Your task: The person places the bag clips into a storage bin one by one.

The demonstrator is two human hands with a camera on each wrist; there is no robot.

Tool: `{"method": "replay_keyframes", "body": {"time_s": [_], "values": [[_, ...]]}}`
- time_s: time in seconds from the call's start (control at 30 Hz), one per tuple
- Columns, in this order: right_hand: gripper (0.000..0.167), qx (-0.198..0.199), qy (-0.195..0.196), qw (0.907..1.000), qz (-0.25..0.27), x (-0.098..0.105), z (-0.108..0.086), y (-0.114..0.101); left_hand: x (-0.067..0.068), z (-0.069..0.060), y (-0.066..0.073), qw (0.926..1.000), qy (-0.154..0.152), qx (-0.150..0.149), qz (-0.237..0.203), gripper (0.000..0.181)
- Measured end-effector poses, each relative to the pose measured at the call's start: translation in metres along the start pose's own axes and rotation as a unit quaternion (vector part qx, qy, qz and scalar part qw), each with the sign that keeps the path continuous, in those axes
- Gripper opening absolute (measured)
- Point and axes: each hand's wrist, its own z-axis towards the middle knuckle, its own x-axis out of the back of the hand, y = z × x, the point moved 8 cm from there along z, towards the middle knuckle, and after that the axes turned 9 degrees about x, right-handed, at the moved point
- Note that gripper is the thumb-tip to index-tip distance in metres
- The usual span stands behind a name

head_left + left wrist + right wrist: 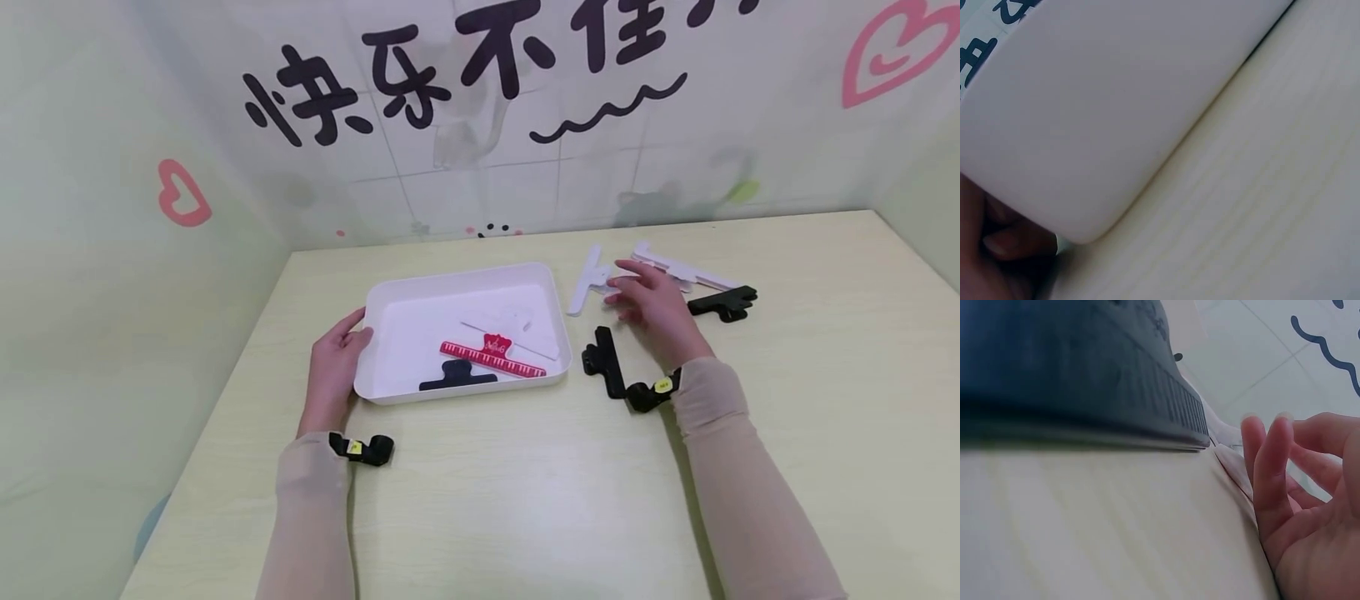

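Note:
My left hand point(335, 364) grips the left end of a white tray point(375, 346), its thumb at the rim; in the left wrist view, curled fingers point(1013, 240) show beside the tray's corner. Inside the tray lie a white clip point(517, 320), a red clip point(491, 360) with a piano-key pattern and a black clip point(457, 377). My right hand point(656, 308) hovers just right of a white clip point(583, 282) on the table, fingers loosely bent. Nothing shows between its fingers in the right wrist view. A black clip point(1085, 381) looms close to that camera.
Beyond the right hand lie more white clips point(701, 273), partly hidden, and a black clip point(723, 304). Another black clip point(604, 362) lies between the tray and the right wrist. A printed cloth point(517, 183) hangs behind the table's back edge.

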Motion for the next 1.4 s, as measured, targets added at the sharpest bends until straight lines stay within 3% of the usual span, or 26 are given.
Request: {"method": "replay_keyframes", "body": {"time_s": [0.17,0.3,0.43,0.97,1.23,1.4], "values": [[0.053,0.013,-0.027,0.9963,-0.08,-0.004,0.005,-0.002,-0.001,0.0,0.0,0.9999,0.003,-0.004,0.009,0.043],[0.047,-0.001,-0.036,0.9922,-0.119,-0.007,0.008,0.001,-0.001,0.002,0.0,0.9998,0.007,-0.006,0.02,0.043],[0.041,-0.006,-0.034,0.9909,-0.13,-0.008,0.011,0.002,0.0,0.002,-0.002,0.9994,0.015,0.0,0.03,0.041],[0.043,0.008,0.0,0.9873,-0.159,-0.001,0.011,-0.001,0.0,0.002,-0.001,0.9992,0.017,-0.003,0.035,0.042],[0.042,0.008,-0.015,0.9842,-0.176,-0.002,0.013,-0.001,0.001,0.0,0.002,0.9992,0.019,-0.01,0.034,0.042],[0.041,-0.002,-0.028,0.9786,-0.204,-0.002,0.012,0.002,0.0,0.0,-0.003,0.9991,0.016,0.008,0.039,0.042]]}}
